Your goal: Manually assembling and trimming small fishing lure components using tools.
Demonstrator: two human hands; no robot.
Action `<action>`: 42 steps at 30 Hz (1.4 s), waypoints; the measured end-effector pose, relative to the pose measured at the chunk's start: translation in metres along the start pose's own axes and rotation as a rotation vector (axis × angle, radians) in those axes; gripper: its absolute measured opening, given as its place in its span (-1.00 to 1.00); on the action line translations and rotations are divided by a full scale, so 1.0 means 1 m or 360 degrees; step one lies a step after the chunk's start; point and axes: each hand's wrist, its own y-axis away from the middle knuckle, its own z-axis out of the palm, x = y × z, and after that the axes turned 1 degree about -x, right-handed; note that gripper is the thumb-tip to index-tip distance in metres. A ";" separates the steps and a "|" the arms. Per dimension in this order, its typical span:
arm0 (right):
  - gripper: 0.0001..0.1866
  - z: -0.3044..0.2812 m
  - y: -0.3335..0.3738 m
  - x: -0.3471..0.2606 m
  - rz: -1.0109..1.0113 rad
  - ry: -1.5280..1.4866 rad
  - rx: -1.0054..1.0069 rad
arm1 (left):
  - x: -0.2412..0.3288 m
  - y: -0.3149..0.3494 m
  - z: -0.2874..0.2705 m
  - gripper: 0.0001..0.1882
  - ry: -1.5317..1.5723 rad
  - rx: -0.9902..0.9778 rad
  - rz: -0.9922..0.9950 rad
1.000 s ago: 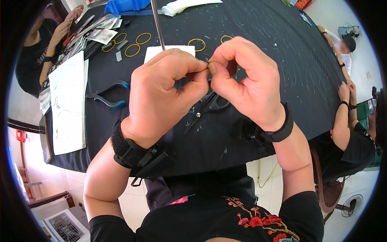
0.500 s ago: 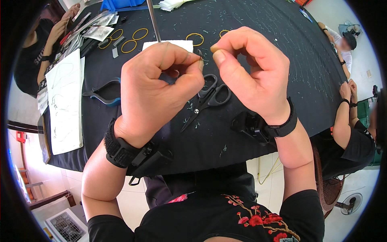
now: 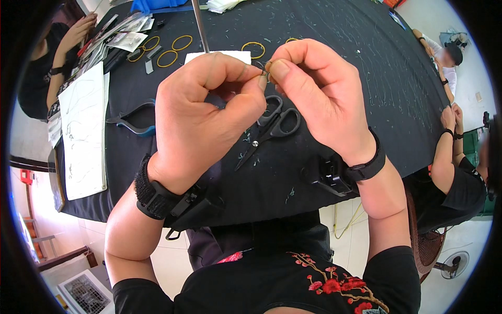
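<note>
Pinching a tiny dark piece (image 3: 265, 73), too small to identify, between thumb and forefinger of the left hand (image 3: 209, 97); clenching left fingertips on it, curling the other fingers in
Bringing the right hand (image 3: 320, 94) up against the same spot, thumb and forefinger nearly tip to tip, right beside the piece; cannot tell if gripping it too
Holding the piece raised over the black tablecloth (image 3: 366, 99), near the white block (image 3: 244, 56) and the metal rod (image 3: 199, 26)
Wearing a black strap on each wrist
Seeing scissors (image 3: 255, 144) below the fingertips, between the hands, pointing down-left
Seeing blue-handled pliers (image 3: 145, 132) just beside the left hand, partly hidden by it
Further left: spotting white sheets (image 3: 83, 136), plus a pile of packets (image 3: 127, 40) above
Spotting yellow rings (image 3: 168, 67) flat on the cloth beyond the left hand, more past the block
Noting scattered thread scraps across the cloth, a co-worker's hand (image 3: 78, 32) upper left, other people along the right edge
</note>
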 end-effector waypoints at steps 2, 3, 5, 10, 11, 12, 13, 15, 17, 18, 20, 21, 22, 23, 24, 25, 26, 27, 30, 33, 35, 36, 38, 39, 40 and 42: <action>-0.91 -0.002 0.000 0.001 0.0091 0.0021 -0.0017 | 0.000 0.000 0.000 -0.93 -0.0043 -0.0002 0.0036; -0.91 -0.003 0.000 0.001 0.0138 0.0032 -0.0023 | -0.001 0.000 0.000 -0.93 -0.0063 -0.0005 0.0054; -0.93 -0.001 0.001 0.002 0.0143 0.0094 0.0055 | 0.000 -0.001 -0.001 -0.93 -0.0187 -0.0026 0.0099; -0.87 -0.003 -0.001 0.007 -0.0395 0.0592 0.0088 | 0.002 -0.002 -0.001 -0.94 -0.0260 -0.0036 0.0019; -0.86 -0.005 -0.002 0.005 -0.0500 0.0677 0.0056 | 0.001 -0.002 -0.001 -0.94 -0.0244 -0.0035 0.0010; -0.85 -0.006 -0.003 0.005 -0.0605 0.0760 0.0021 | -0.001 -0.002 -0.001 -0.94 -0.0230 -0.0032 0.0000; -0.85 -0.005 -0.002 0.005 -0.0565 0.0716 0.0015 | -0.001 -0.002 -0.001 -0.94 -0.0255 -0.0041 0.0039; -0.84 -0.002 -0.001 0.006 -0.0484 0.0631 0.0004 | -0.002 -0.002 -0.001 -0.94 -0.0304 -0.0058 0.0115; -0.86 -0.003 -0.002 0.006 -0.0488 0.0645 -0.0026 | -0.001 -0.002 -0.001 -0.94 -0.0357 -0.0078 0.0150; -0.87 -0.004 -0.002 0.006 -0.0488 0.0651 -0.0041 | -0.001 -0.002 -0.002 -0.94 -0.0384 -0.0089 0.0165; -0.89 -0.005 -0.002 0.005 -0.0441 0.0675 -0.0098 | -0.001 -0.002 -0.003 -0.93 -0.0408 -0.0110 0.0187; -0.90 -0.005 -0.002 0.004 -0.0418 0.0688 -0.0123 | -0.001 -0.002 -0.003 -0.93 -0.0419 -0.0123 0.0200; -0.90 -0.005 -0.003 0.005 -0.0459 0.0698 -0.0105 | -0.001 -0.002 -0.003 -0.93 -0.0426 -0.0119 0.0205; -0.89 -0.003 -0.004 0.008 -0.0500 0.0708 -0.0086 | 0.000 -0.002 -0.003 -0.94 -0.0433 -0.0114 0.0211; -0.88 -0.003 -0.005 0.009 -0.0542 0.0716 -0.0067 | 0.000 -0.002 -0.003 -0.94 -0.0443 -0.0110 0.0217; -0.86 -0.003 -0.005 0.009 -0.0545 0.0732 -0.0077 | 0.001 -0.002 -0.003 -0.94 -0.0405 -0.0108 0.0183; -0.85 -0.003 -0.005 0.008 -0.0548 0.0749 -0.0088 | 0.001 -0.002 -0.003 -0.94 -0.0367 -0.0105 0.0150; -0.84 -0.003 -0.005 0.008 -0.0551 0.0767 -0.0097 | 0.002 -0.002 -0.003 -0.94 -0.0328 -0.0104 0.0117; -0.87 -0.006 -0.005 0.007 -0.0583 0.0810 -0.0130 | 0.002 -0.002 -0.003 -0.94 -0.0216 -0.0098 -0.0010; -0.90 -0.009 -0.005 0.003 -0.0481 0.0629 -0.0042 | 0.002 -0.001 -0.002 -0.94 -0.0197 -0.0056 -0.0035; -0.91 -0.009 -0.005 0.004 -0.0507 0.0577 -0.0074 | 0.002 0.000 -0.002 -0.94 -0.0198 -0.0058 -0.0007; -0.90 -0.009 -0.004 0.005 -0.0517 0.0552 -0.0089 | 0.001 0.000 -0.001 -0.94 -0.0196 -0.0063 0.0005; -0.87 -0.009 -0.005 0.005 -0.0570 0.0611 -0.0122 | 0.000 -0.001 -0.001 -0.94 -0.0249 -0.0065 0.0061; -0.86 -0.009 -0.005 0.006 -0.0596 0.0643 -0.0138 | 0.000 -0.001 -0.001 -0.94 -0.0273 -0.0067 0.0089; -0.87 -0.008 -0.005 0.007 -0.0608 0.0663 -0.0101 | 0.000 -0.002 -0.001 -0.94 -0.0313 -0.0082 0.0123; -0.87 -0.006 -0.007 0.009 -0.0633 0.0700 -0.0029 | 0.000 -0.003 -0.002 -0.94 -0.0394 -0.0108 0.0189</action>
